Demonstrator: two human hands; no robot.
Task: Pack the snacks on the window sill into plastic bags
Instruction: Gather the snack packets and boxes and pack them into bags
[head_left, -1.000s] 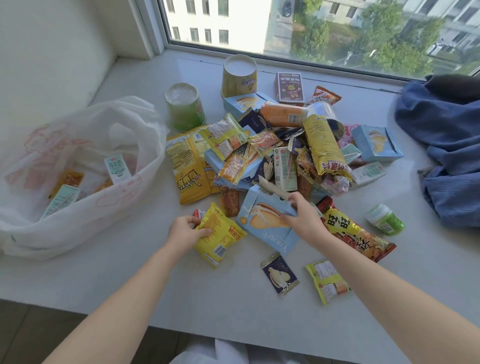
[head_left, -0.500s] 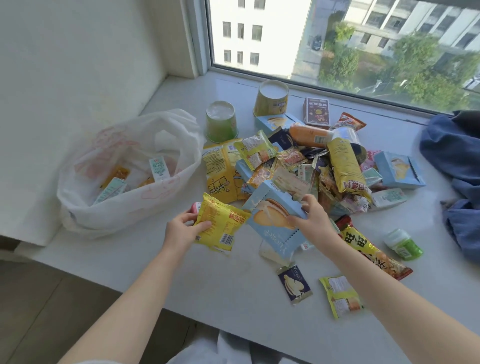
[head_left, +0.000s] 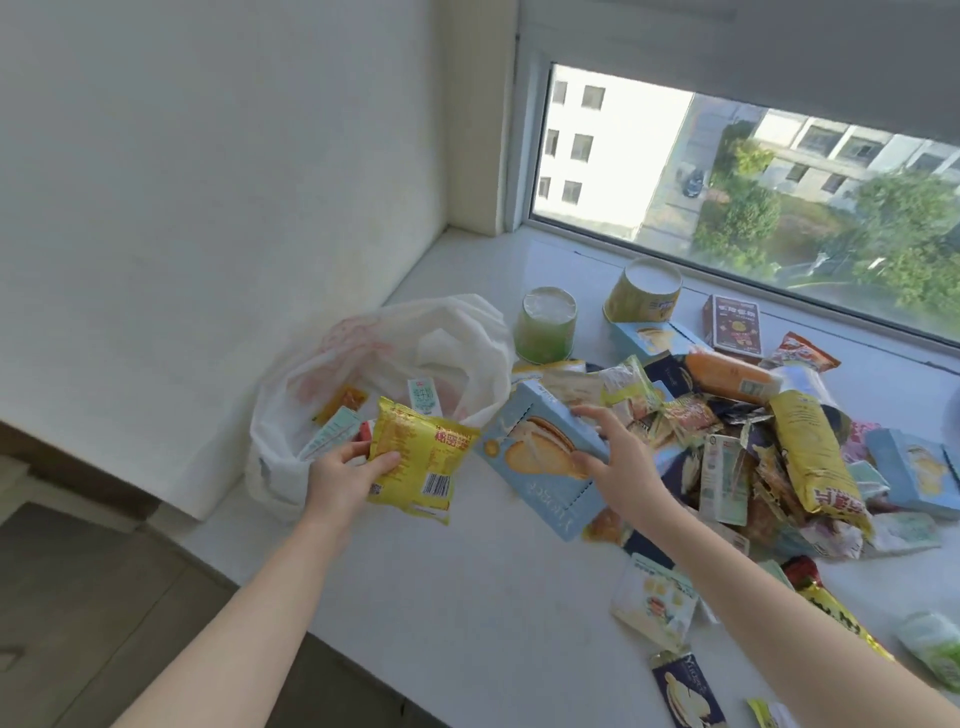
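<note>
White plastic bag (head_left: 384, 374) lies open-mouthed at the left of the window sill (head_left: 467, 597), a few snacks inside. Just right of its mouth the left hand (head_left: 337, 478), the nearer one, pinches a yellow packet (head_left: 421, 462). Further right, the right hand (head_left: 623, 467) curls its fingers (head_left: 592, 415) round a pale blue box (head_left: 540, 457), its long axis slanting toward the bag; the snack pile (head_left: 727, 467) lies beyond.
</note>
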